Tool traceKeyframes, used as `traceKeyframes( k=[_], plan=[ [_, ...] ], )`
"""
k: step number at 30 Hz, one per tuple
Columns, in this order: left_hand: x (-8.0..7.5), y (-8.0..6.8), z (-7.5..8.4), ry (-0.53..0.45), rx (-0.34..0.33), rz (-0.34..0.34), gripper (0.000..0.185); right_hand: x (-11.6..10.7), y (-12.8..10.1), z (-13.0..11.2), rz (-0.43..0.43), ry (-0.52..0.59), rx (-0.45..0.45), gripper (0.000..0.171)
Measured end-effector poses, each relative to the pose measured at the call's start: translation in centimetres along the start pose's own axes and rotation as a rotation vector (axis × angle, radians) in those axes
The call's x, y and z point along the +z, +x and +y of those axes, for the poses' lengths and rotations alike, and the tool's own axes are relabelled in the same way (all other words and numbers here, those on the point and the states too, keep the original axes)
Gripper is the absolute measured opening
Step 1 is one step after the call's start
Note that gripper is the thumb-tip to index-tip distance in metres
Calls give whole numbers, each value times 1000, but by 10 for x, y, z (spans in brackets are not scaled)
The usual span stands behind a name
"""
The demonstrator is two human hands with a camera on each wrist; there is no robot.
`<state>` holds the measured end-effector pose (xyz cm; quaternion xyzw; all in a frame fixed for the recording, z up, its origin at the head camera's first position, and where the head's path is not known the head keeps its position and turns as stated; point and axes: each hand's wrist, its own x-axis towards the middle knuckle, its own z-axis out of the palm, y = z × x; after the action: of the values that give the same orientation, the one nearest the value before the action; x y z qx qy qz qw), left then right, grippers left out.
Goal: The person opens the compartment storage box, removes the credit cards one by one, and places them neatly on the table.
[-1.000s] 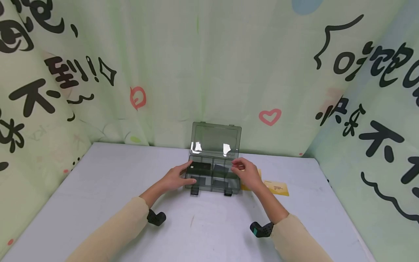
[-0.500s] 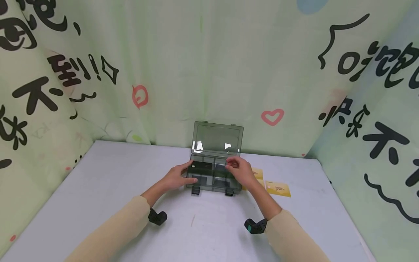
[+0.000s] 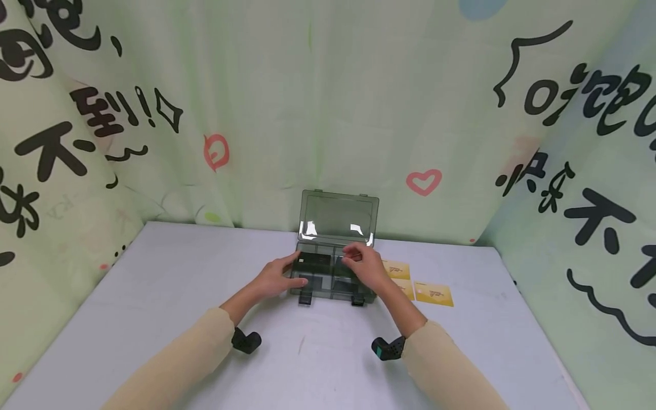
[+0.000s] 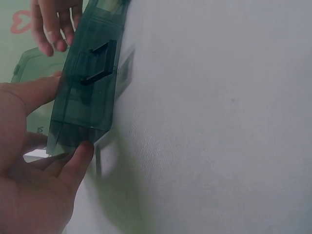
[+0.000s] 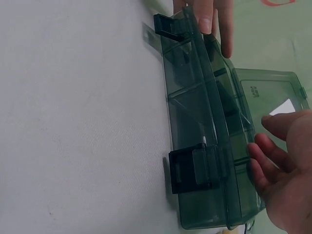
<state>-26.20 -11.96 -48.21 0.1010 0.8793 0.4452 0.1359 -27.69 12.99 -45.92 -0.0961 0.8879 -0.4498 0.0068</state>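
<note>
A smoky green clear compartment box point(image 3: 330, 294) stands on the grey table, its lid point(image 3: 338, 216) raised at the back. My left hand point(image 3: 277, 277) grips the box's left end, thumb at the front corner point(image 4: 80, 151) and fingers over the rim. My right hand point(image 3: 364, 267) hovers over the right compartments; in the right wrist view its fingers point(image 5: 265, 153) are loosely bent with nothing between them. A dark flat piece point(image 3: 312, 261) lies in the back left compartment. Two black latches point(image 5: 192, 168) hang from the front wall.
Three yellow cards point(image 3: 434, 293) lie on the table just right of the box. Printed green curtains close in the back and both sides. The grey table point(image 3: 154, 296) stretches bare to the left and in front.
My right hand has moved left from beside the yellow cards to over the box's right compartments. The left hand and the box have stayed put.
</note>
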Motion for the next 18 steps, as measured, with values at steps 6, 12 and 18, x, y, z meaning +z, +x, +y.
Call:
traceKeyframes(
  k=[6,12,18],
  plan=[
    [0,0,1,-9,2,9,81,5,3,-2,-21,-18,-7,24],
    [2,2,1,-12,2,11,82,11,6,-5,-36,-55,15,25],
    [1,2,2,-20,-4,12,84,14,9,-6,-56,-91,-3,26]
  ],
)
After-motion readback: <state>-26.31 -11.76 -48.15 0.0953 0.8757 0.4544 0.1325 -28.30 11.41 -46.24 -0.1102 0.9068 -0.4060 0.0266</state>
